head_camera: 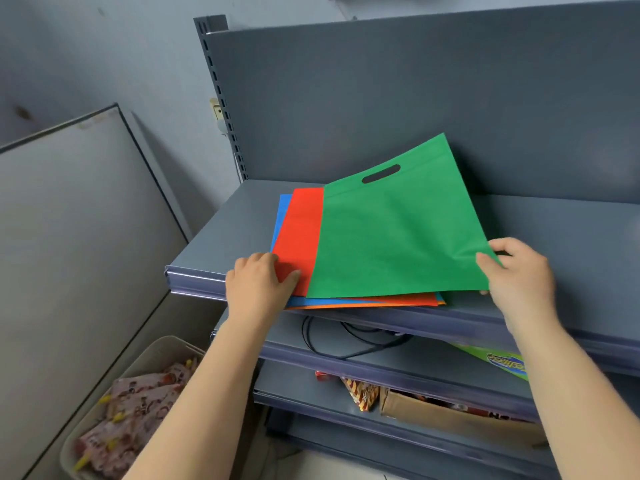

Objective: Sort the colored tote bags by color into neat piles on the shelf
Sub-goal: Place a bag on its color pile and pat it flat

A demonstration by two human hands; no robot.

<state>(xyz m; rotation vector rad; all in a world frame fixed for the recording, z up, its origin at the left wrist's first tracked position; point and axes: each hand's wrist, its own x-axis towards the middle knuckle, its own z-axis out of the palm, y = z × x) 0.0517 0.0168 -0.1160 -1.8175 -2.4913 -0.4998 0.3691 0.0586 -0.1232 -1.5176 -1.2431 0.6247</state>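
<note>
A mixed stack of flat tote bags lies on the top grey shelf [571,244]. A green bag [391,233] with a cut-out handle is on top, its far side tilted up off the stack. Under it show a red bag [299,233], a blue bag [281,216] and an orange edge [346,306]. My right hand [519,271] pinches the green bag's near right corner. My left hand [258,282] presses flat on the near left corner of the red bag, fingers together, gripping nothing that I can see.
Black cables [346,337] lie on the shelf below, with a green printed packet [502,363] to the right. Lower down sit a cardboard box [450,414] and snack packets. A bin of pink packets [131,407] stands at the lower left beside a leaning grey board [69,237].
</note>
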